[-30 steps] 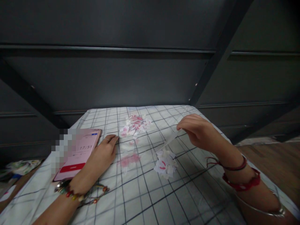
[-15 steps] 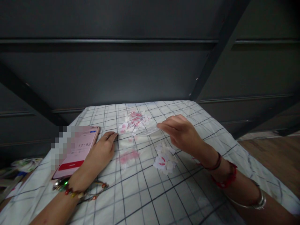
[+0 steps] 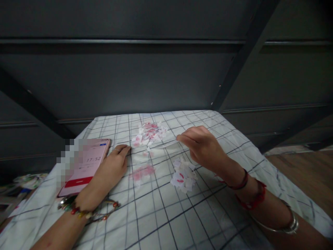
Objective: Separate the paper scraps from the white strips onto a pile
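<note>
In my right hand [image 3: 199, 144], the fingers pinch thin clear plastic tweezers [image 3: 165, 143] that reach left over the cloth. Their far end is by a small white paper scrap [image 3: 148, 149], at the near edge of a heap of white and pink paper scraps [image 3: 149, 132]. A smaller pile of white scraps [image 3: 184, 177], one with a red mark, lies below my right hand. My left hand [image 3: 114, 163] rests flat beside the phone, fingers stretched out and holding nothing. Some pale pink pieces [image 3: 142, 173] lie flat between the hands.
A pink-cased phone [image 3: 85, 170] showing 17:52 lies at the left, partly under my left forearm. A white checked cloth [image 3: 166, 215] covers the table. Dark panels [image 3: 145, 83] rise behind its far edge. Wooden floor [image 3: 299, 170] shows at the right.
The tweezers look narrower now, and my right hand has shifted very slightly to the right. My left hand and the piles stay in place.
</note>
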### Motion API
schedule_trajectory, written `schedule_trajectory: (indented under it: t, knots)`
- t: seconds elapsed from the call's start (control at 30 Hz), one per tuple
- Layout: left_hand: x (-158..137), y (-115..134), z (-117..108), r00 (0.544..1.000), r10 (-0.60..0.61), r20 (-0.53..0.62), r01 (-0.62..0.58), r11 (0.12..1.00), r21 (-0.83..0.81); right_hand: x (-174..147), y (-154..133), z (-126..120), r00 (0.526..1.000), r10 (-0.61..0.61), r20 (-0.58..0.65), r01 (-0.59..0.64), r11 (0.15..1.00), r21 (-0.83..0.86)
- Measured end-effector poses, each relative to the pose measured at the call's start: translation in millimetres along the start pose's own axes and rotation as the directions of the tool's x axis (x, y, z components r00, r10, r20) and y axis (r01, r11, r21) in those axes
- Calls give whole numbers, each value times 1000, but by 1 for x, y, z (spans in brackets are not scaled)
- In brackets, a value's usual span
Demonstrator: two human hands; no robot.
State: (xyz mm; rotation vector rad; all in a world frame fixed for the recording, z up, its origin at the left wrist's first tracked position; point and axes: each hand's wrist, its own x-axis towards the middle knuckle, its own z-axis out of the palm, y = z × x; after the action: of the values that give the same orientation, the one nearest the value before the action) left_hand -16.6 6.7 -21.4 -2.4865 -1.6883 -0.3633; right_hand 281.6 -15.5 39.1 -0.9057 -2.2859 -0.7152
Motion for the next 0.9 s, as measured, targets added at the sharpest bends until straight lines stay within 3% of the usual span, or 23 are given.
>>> schedule_trajectory:
  t: [0.2, 0.4, 0.6, 0.8, 0.9]
  knots:
    - [0, -2, 2, 1000, 6, 6, -6, 1000, -2, 0, 0, -4, 996, -68, -63, 76, 989, 128]
    - [0, -1, 1, 1000, 18, 1, -18, 1000, 20, 3, -6, -1, 999, -43, -32, 44, 999, 11]
    - [0, -1, 0, 1000, 19, 2, -19, 1000, -7, 2, -6, 1, 996, 1, -84, -1, 1000, -2]
    - [0, 0, -1, 1000, 5, 11, -5, 1000, -6, 6, -9, 3, 999, 4, 40, -2, 999, -44]
    - [0, 0, 0, 1000, 0, 19, -1, 1000, 3, 6, -8, -2, 999, -22, 32, 22, 1000, -17]
